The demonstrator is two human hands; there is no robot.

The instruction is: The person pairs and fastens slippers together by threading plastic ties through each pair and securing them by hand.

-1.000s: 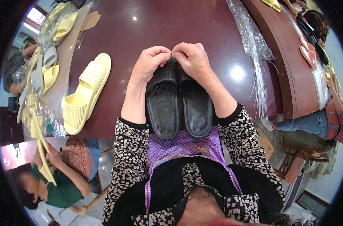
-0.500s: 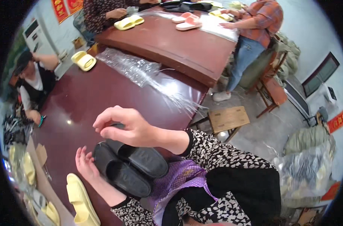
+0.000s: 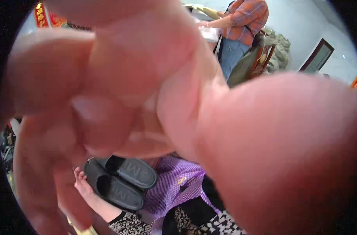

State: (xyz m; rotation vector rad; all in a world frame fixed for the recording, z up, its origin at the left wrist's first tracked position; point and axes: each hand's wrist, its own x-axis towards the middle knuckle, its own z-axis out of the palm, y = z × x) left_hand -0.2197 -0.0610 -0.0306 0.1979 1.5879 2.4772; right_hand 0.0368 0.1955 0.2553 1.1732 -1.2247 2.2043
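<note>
My right hand point(image 3: 147, 86) is very close and blurred, covering most of the view. Its fingers hang apart at the left, and nothing shows between them. Low in the view, my left hand point(image 3: 82, 184) rests beside a pair of black slide slippers, fingers loosely apart and holding nothing. The nearer slipper point(image 3: 121, 192) and the farther slipper point(image 3: 137, 171) lie side by side, their toe ends partly hidden by my right hand. Against their right side is a purple checked apron point(image 3: 174, 178) on my lap.
Part of a yellow slipper point(image 3: 82, 229) shows at the lower left edge. Across the room a person in an orange checked shirt point(image 3: 247, 19) stands at a table. Green sacks point(image 3: 278, 51) are piled behind them. My right hand hides most of the tabletop.
My right hand has risen from above the black slippers to right in front of the view. The left hand stays beside the slippers. The view has shifted slightly.
</note>
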